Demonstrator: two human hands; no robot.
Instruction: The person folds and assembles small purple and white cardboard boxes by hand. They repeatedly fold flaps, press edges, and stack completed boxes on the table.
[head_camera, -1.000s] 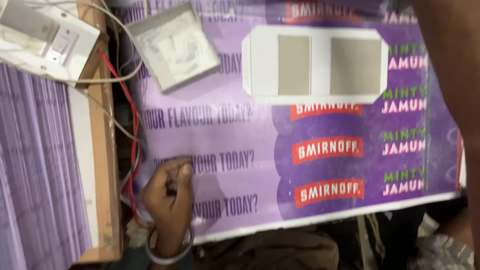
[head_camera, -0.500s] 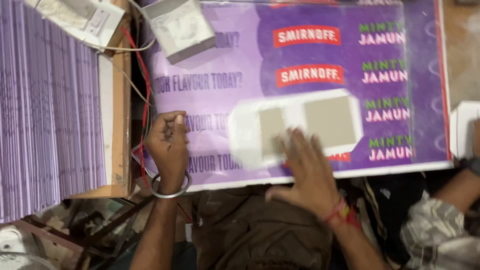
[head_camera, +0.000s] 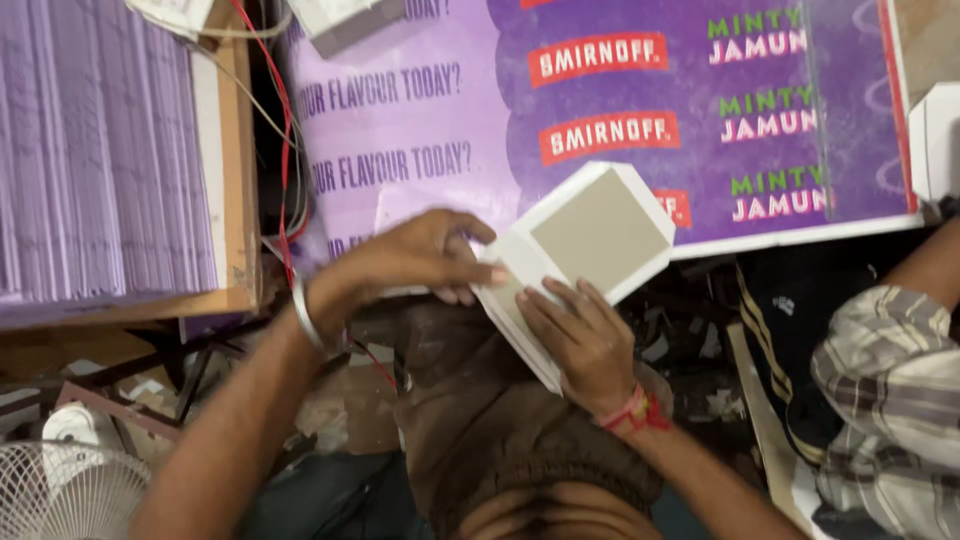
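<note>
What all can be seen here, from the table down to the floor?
Folded card piece: one, white with grey-beige panel, held over the lap at centre.
Printed sheet: one, purple with red labels, spread on the table.
Stack of sheets: one, pale purple, far left on a wooden board.
Wires: several, red and pale, between stack and sheet.
Small box: one, grey-white, top edge.
Fan: one, white, bottom left.
Checked sleeve: one, another person's, right edge.
Bangle: one, silver, left wrist.
Thread band: one, red, right wrist.
Left hand: grips the card's left edge.
Right hand: holds the card from below.
</note>
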